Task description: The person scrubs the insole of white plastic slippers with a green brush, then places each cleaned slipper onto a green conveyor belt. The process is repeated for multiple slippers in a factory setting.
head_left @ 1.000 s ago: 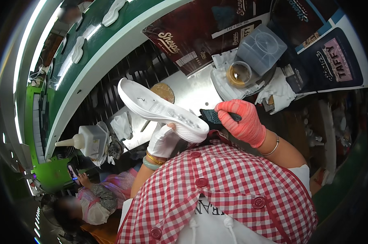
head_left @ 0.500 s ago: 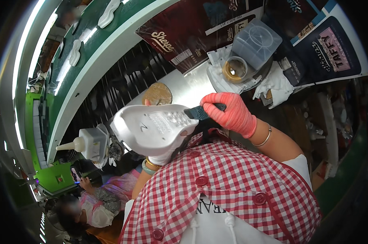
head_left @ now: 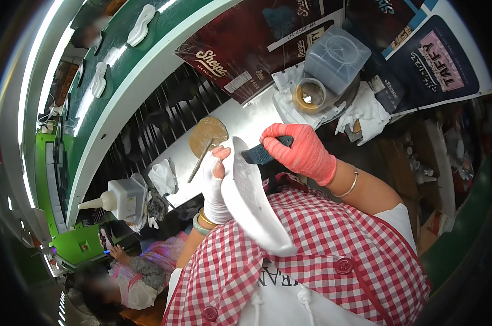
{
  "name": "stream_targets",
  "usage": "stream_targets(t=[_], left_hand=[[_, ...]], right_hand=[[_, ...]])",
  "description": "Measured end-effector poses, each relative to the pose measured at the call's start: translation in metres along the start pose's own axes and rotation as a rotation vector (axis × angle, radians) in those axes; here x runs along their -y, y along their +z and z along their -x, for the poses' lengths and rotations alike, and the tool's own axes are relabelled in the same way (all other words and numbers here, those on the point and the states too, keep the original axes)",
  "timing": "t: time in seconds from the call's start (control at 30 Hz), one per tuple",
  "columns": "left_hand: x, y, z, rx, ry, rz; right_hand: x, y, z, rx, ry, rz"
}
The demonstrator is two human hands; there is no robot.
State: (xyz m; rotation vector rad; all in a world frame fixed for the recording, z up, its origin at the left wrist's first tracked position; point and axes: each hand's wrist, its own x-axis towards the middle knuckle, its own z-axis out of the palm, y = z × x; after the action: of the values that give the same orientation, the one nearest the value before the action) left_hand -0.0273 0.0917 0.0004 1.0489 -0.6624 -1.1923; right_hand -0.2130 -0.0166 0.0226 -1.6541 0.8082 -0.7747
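Note:
My left hand, in a white glove with bare fingertips, grips a white molded shoe sole by its side. The sole is tipped on edge, its hollow facing right and its lower end hanging in front of my checked apron. In a red-gloved fist, my right hand holds a dark, flat brush-like tool. The end of that tool meets the sole's upper right edge; whether it touches the inner surface is hard to make out.
A tan round disc and a thin stick lie on the metal bench. At the back right are a clear plastic container, a yellow-bottomed cup and white rags. A nozzle bottle stands left, by a green conveyor.
My left hand has turned the sole from facing up to standing on edge, its lower end swung right and down. My right hand has shifted slightly left with the tool.

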Motion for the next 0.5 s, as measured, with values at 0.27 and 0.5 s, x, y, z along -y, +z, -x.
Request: stream_targets(t=[0.27, 0.5], left_hand=[[-0.042, 0.003, -0.024, 0.303, 1.094, -1.204], [-0.069, -0.010, -0.015, 0.187, 0.897, -1.054]], right_hand=[[0.019, -0.005, -0.010, -0.053, -0.088, -0.170], [0.075, -0.022, 0.002, -0.079, -0.296, -0.118]])
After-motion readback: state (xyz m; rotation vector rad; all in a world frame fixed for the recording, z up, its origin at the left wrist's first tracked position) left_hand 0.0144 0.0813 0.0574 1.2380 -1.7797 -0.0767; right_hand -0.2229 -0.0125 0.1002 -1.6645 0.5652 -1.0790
